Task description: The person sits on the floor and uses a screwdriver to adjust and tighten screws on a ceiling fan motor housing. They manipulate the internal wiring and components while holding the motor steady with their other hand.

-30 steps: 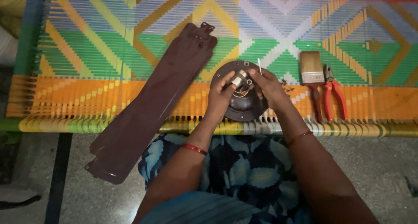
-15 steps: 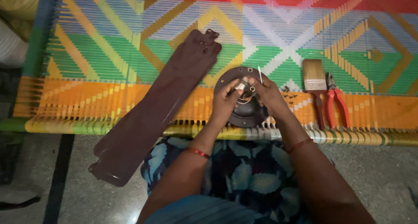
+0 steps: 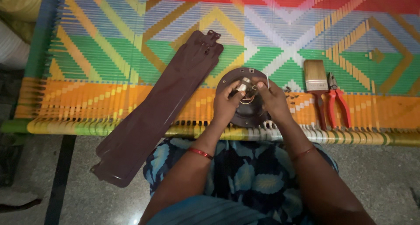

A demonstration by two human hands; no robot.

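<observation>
A round dark brown fan motor housing (image 3: pixel 239 75) lies on the woven cot near its front edge. My left hand (image 3: pixel 227 103) pinches a small silvery shaft part (image 3: pixel 243 84) at the housing's centre with thumb and fingers. Across from it, my right hand (image 3: pixel 272 100) rests on the housing's right side, its fingertips touching the same centre part. Coiled wire shows between the two hands. Much of the housing is hidden under my hands.
Long brown fan blades (image 3: pixel 157 110) lie diagonally to the left, overhanging the cot's front rail (image 3: pixel 87 128). A wooden-handled paintbrush (image 3: pixel 316 79) and red-handled pliers (image 3: pixel 338 101) lie to the right. The colourful woven cot (image 3: pixel 131 41) stretches behind. Grey floor lies below.
Both hands have stayed on the centre of the housing, with the fingers shifting slightly around the small shaft part. The view has drifted a little.
</observation>
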